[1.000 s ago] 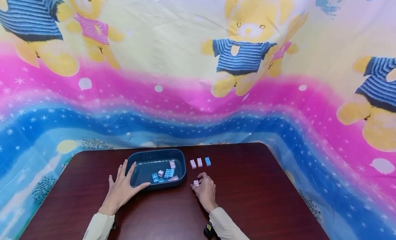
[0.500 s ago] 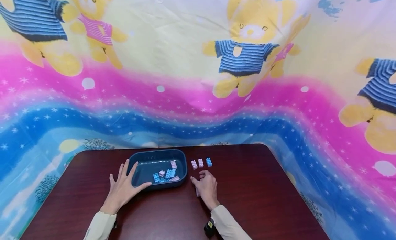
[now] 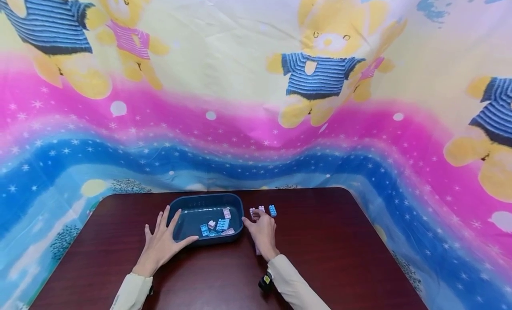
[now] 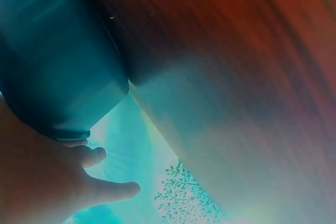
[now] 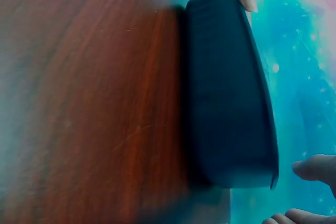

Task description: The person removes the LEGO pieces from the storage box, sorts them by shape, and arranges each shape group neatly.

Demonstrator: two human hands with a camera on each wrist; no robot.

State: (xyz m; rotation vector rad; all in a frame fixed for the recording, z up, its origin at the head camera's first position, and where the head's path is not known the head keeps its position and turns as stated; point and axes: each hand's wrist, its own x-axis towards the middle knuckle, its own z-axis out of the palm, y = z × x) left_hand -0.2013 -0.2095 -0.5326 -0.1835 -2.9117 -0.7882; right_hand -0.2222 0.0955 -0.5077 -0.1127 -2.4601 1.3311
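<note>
In the head view my left hand point(image 3: 160, 245) lies spread at the left end of a dark blue-green tray point(image 3: 206, 242), its thumb on the front rim. Several pink and light blue toy building bricks point(image 3: 222, 224) lie inside. My right hand point(image 3: 263, 233) is over the table right of the tray, thumb and fingers apart beside a pink brick point(image 3: 252, 212). A second pink brick point(image 3: 262, 208) is partly hidden by its fingers, and a blue brick point(image 3: 272, 210) stands at the row's right end. Another pink brick point(image 3: 258, 251) shows partly beneath the hand.
A dark red-brown wooden table point(image 3: 332, 252) bears everything. Behind and around it hangs a printed cloth point(image 3: 224, 145) with teddy bears. The right wrist view shows the tray's side wall point(image 5: 231, 93).
My right hand has left a pink brick on the table and moved forward to the row of bricks. The left hand stays at the tray. The head view has shifted slightly.
</note>
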